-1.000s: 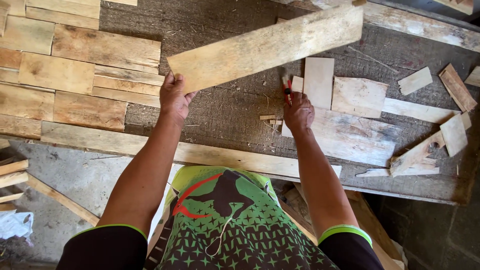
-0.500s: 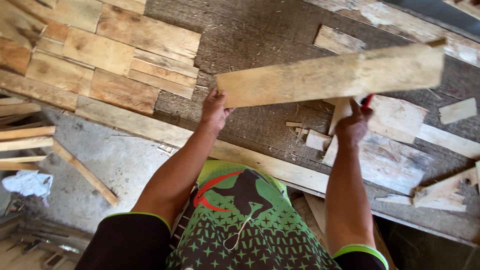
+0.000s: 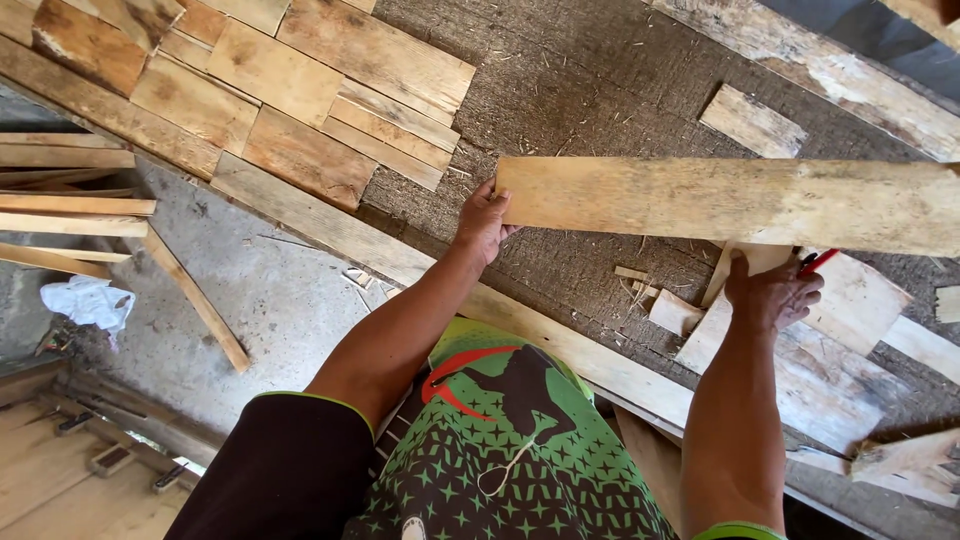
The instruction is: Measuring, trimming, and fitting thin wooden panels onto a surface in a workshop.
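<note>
A long pale wooden plank (image 3: pixel 730 203) is held level above a rough dark work surface (image 3: pixel 590 90). My left hand (image 3: pixel 484 222) grips the plank's left end. My right hand (image 3: pixel 772 292) supports the plank from beneath near its middle, and a red pencil-like thing (image 3: pixel 818 262) pokes out between its fingers. Under the plank lie loose short board pieces (image 3: pixel 800 340) and small offcuts (image 3: pixel 676 310).
A patch of fitted short boards (image 3: pixel 290 90) covers the surface's upper left, edged by a long rail (image 3: pixel 400 265). Thin slats (image 3: pixel 70 205) lie on the concrete floor at left beside a white rag (image 3: pixel 92 300). A lone board piece (image 3: pixel 752 122) lies at the top right.
The plank has moved right and lower in view and now lies nearly level. The view has shifted, showing more floor at left. Both hands keep hold.
</note>
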